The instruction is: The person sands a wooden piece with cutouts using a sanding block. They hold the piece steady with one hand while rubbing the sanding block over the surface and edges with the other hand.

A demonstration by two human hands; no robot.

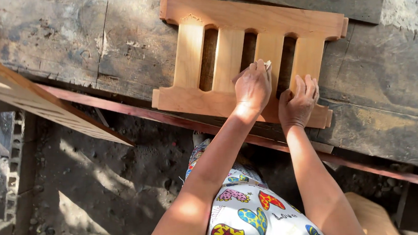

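Pale orange-tan wooden slatted frame (243,47) on a weathered grey plank bench (69,39); white butterfly-print cloth (253,216).

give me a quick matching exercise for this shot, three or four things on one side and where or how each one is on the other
Things:
1. left hand
2. right hand
3. slatted wooden panel
4. workbench

States:
a. dark, weathered planks
b. lying flat, pale wood
c. pressing a small piece of sandpaper on a slat
d. resting flat on the panel's lower rail

Pairs: 1-c, 2-d, 3-b, 4-a

Pale slatted wooden panel (244,57) lies flat on the workbench (93,42).
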